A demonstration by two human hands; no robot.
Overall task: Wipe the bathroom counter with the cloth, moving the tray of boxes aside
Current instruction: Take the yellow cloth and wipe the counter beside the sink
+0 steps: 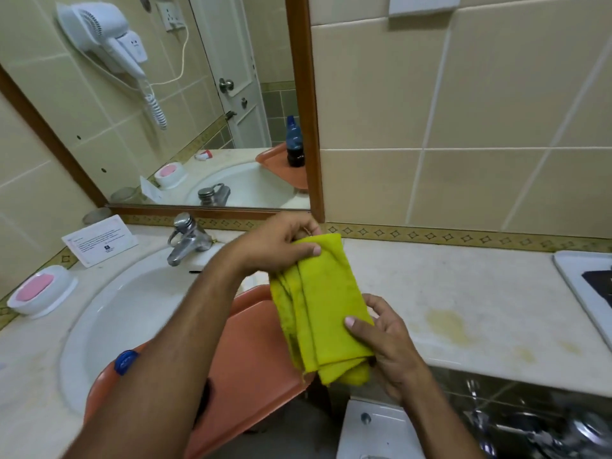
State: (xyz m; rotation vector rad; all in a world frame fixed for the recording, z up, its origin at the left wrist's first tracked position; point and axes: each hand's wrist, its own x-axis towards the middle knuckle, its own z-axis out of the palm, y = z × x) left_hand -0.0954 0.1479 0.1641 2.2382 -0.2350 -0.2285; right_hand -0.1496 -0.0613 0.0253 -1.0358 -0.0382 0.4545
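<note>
A folded yellow cloth (323, 306) hangs in the air above the counter's front edge. My left hand (281, 245) pinches its top end and my right hand (385, 339) grips its lower end. The beige counter (463, 293) stretches to the right and carries yellowish stains (448, 326). At the far right edge lies a white tray (578, 286) with a dark box (599, 283) in it, only partly in view.
An orange tray (251, 356) rests over the front of the white sink (126, 313), with a blue bottle cap (125, 362) beside my left forearm. A tap (185, 238), a soap dish (41, 291) and a card (101, 240) stand near the mirror. A toilet tank (374, 429) is below.
</note>
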